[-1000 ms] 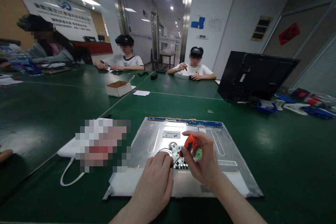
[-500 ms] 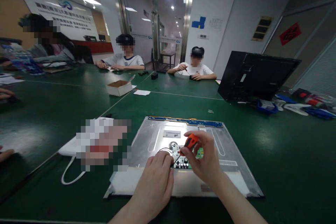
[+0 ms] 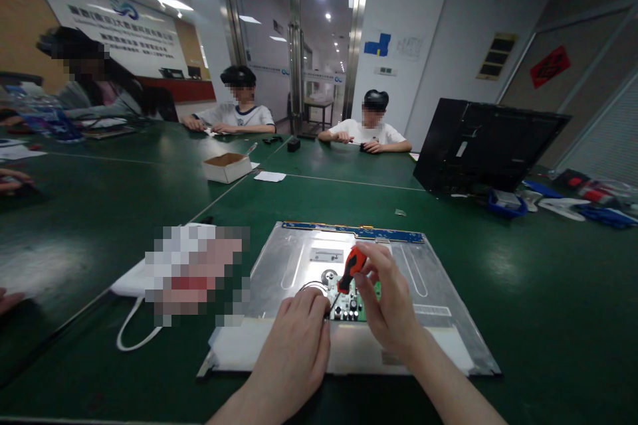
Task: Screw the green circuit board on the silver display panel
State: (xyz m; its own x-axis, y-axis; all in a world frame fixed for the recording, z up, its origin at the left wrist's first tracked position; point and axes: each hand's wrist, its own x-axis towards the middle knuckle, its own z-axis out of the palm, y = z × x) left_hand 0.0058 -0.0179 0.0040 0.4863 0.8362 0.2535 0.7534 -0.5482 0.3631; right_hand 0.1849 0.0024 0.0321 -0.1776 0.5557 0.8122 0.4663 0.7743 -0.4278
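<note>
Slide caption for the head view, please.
Right hand holds an orange screwdriver over a green circuit board, left hand beside it.

Green desk (image 3: 329, 202): open cardboard box (image 3: 229, 171), white paper (image 3: 270, 176) just beside it, small black block (image 3: 294, 145) farther back. White strapped item (image 3: 130, 280) at left, partly pixelated. Black monitor casing (image 3: 481, 146) tilted at right, blue tray (image 3: 507, 210) near its base. Plastic bottle (image 3: 62, 126) far left. Three seated people in dark headgear: grey-sleeved person (image 3: 124, 106) left, white-shirted person (image 3: 253, 118) middle, another white-shirted person (image 3: 386, 135) right. Behind: glass double doors (image 3: 264, 20), blue wall poster (image 3: 377, 44), red sign (image 3: 549, 67).
</note>
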